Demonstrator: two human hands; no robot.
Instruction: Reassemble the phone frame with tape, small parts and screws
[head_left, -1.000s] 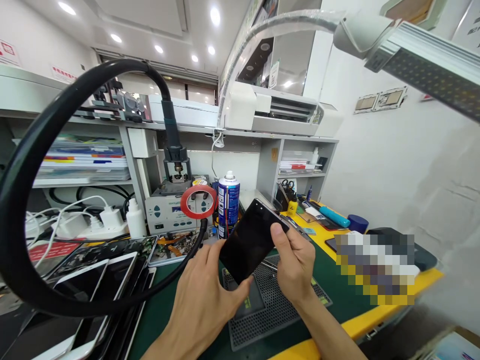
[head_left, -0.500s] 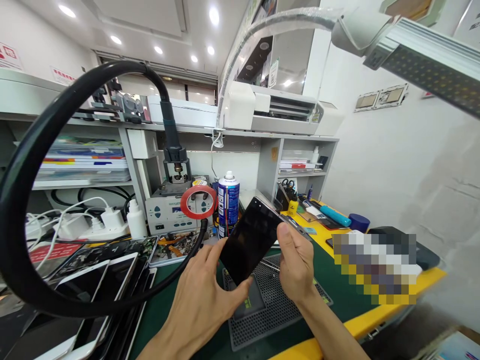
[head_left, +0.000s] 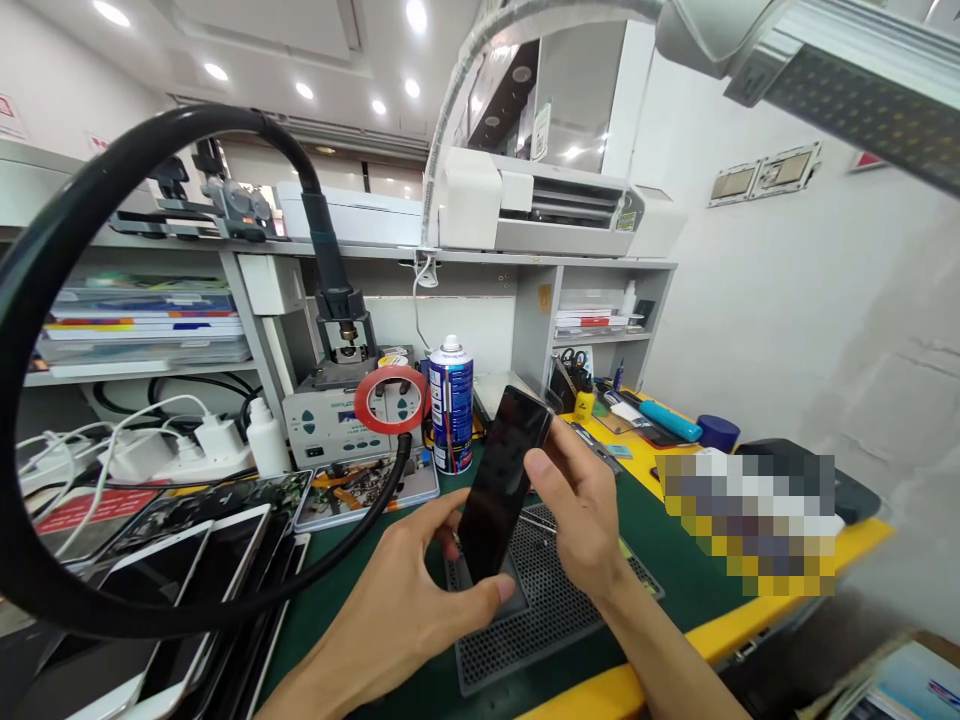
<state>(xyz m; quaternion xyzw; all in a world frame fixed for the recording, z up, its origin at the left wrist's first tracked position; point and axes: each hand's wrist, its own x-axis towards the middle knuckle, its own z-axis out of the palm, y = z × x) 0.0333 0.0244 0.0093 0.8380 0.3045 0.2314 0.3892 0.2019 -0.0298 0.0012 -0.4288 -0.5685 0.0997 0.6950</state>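
A dark phone (head_left: 493,485) tilts above the grey mat (head_left: 544,615) on the green surface (head_left: 694,575); the left hand (head_left: 416,585) grasps its lower end, the right hand (head_left: 587,510) its right edge, fingers bent.

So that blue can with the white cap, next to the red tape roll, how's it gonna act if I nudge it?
Nudged near the top, the blue can would probably tip, since it stands upright and is clearly taller than wide. Knocked over, it would likely roll, given its round body. It looks rigid, but how full it is doesn't show, so I can't judge weight.
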